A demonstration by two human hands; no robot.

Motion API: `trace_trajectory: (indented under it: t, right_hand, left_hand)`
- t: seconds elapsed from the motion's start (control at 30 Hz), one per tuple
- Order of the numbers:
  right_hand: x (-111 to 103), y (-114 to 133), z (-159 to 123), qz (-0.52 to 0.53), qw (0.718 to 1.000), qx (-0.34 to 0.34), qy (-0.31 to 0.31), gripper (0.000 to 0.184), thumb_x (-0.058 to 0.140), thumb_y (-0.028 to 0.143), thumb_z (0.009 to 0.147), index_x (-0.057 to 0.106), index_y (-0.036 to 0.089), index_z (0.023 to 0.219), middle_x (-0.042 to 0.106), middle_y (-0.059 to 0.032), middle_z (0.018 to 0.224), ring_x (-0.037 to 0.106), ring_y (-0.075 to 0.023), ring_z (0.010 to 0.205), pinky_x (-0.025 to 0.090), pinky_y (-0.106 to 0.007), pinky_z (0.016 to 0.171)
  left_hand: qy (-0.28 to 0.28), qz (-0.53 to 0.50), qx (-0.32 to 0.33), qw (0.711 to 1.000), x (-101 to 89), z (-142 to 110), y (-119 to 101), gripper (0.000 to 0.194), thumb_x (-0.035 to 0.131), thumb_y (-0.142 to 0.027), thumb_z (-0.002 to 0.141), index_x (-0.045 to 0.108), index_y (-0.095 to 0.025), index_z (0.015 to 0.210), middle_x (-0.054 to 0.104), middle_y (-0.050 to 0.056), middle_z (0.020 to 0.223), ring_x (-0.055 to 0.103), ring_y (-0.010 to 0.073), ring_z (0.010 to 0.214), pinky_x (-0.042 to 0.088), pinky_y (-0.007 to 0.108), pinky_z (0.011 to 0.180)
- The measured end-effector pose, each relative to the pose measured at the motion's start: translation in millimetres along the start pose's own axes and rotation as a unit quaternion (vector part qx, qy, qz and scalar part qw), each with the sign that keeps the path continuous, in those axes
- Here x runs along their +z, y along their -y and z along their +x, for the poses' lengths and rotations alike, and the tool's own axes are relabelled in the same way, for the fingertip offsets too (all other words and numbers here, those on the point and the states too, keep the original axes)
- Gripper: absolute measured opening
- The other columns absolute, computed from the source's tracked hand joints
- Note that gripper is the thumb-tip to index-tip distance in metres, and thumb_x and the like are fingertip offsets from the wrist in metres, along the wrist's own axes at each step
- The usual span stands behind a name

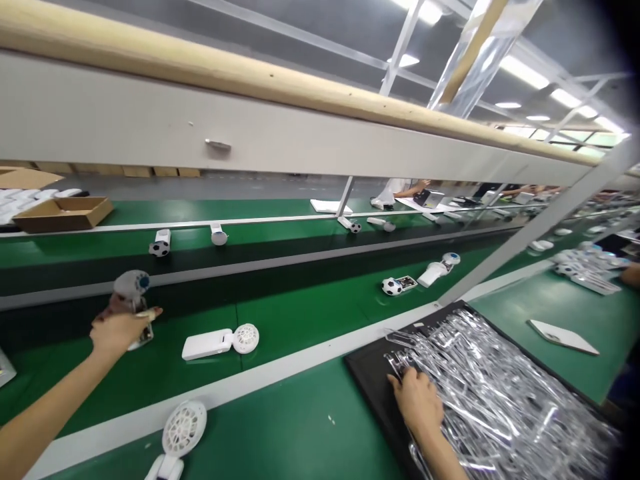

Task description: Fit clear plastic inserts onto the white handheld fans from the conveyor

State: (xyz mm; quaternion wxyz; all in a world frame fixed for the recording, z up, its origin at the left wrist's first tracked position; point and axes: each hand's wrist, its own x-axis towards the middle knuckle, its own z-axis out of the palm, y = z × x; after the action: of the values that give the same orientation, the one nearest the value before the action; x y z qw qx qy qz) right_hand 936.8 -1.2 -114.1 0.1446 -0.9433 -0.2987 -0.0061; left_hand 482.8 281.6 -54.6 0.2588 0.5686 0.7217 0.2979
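Note:
My left hand [123,331] reaches out over the green conveyor belt [295,320] and closes around the neck of a grey mini fan [131,283] with a blue hub. A white folded mini fan [220,343] lies on the belt to its right. My right hand [415,400] rests at the near edge of a heap of clear plastic packaging [490,393], its fingers gripping a piece. The heap fills a black tray [365,373]. Another white fan [180,430] lies on the bench near my side.
A white fan and a soccer-ball fan [393,287] ride farther along the belt, with more on a second belt beyond a dark rail [150,280]. A pale overhead beam [250,113] crosses the view. A co-worker's arm [413,190] shows beyond, and a cardboard box lid [63,213] sits far left.

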Motion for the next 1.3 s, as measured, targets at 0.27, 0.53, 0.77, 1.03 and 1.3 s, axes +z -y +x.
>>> trace_trajectory:
  t: [0.27, 0.53, 0.77, 1.03, 1.3]
  right_hand:
    - [7.0, -11.0, -6.2, 0.084, 0.992, -0.076, 0.061, 0.015, 0.045, 0.036, 0.077, 0.051, 0.022, 0.074, 0.062, -0.0097, 0.084, 0.060, -0.0285, 0.081, 0.046, -0.043, 0.076]
    - [-11.5, 120.8, -106.3, 0.407, 0.871, -0.227, 0.154, 0.048, 0.052, 0.042, 0.082, 0.047, 0.022, 0.126, 0.057, -0.0048, 0.093, 0.058, -0.0179, 0.080, 0.051, -0.032, 0.076]
    - [-27.7, 213.0, -178.8, 0.351, 0.884, -0.289, 0.107, 0.053, 0.048, 0.030, 0.087, 0.032, 0.034, 0.137, 0.049, -0.0062, 0.099, 0.052, -0.0240, 0.094, 0.050, -0.043, 0.080]
    - [-24.4, 203.1, -195.6, 0.363, 0.868, -0.271, 0.202, 0.054, 0.028, 0.039, 0.094, 0.007, 0.037, 0.143, 0.051, -0.0057, 0.120, 0.055, -0.0205, 0.104, 0.051, -0.035, 0.082]
    - [-5.3, 219.1, -171.0, 0.414, 0.883, -0.170, 0.140, 0.042, 0.028, 0.043, 0.093, 0.060, 0.022, 0.110, 0.066, -0.0066, 0.096, 0.062, -0.0186, 0.086, 0.049, -0.027, 0.070]
  left_hand:
    - [0.284, 0.113, 0.299, 0.904, 110.9, -82.8, -15.8, 0.063, 0.065, -0.026, 0.058, 0.054, -0.021, 0.120, 0.061, 0.015, 0.107, 0.050, 0.0372, 0.109, 0.028, 0.049, 0.096]
    - [0.359, -0.411, 0.016, 0.838, 46.9, -96.1, -53.7, 0.059, 0.062, -0.046, 0.070, 0.049, -0.022, 0.122, 0.062, 0.008, 0.108, 0.058, 0.0253, 0.096, 0.045, 0.036, 0.084]
    - [0.404, -0.599, -0.087, 0.686, 26.1, -143.8, -67.2, 0.066, 0.070, -0.037, 0.065, 0.049, -0.019, 0.125, 0.067, 0.009, 0.098, 0.060, 0.0255, 0.096, 0.046, 0.039, 0.088]
    - [0.401, -0.565, -0.069, 0.718, 11.6, -152.2, -63.9, 0.065, 0.072, -0.049, 0.060, 0.057, -0.020, 0.117, 0.064, 0.010, 0.112, 0.051, 0.0299, 0.114, 0.042, 0.039, 0.095]
    - [0.291, -0.406, -0.071, 0.863, 19.3, -167.2, -50.6, 0.051, 0.076, -0.042, 0.057, 0.064, -0.014, 0.099, 0.069, 0.010, 0.092, 0.063, 0.0270, 0.089, 0.049, 0.035, 0.076]
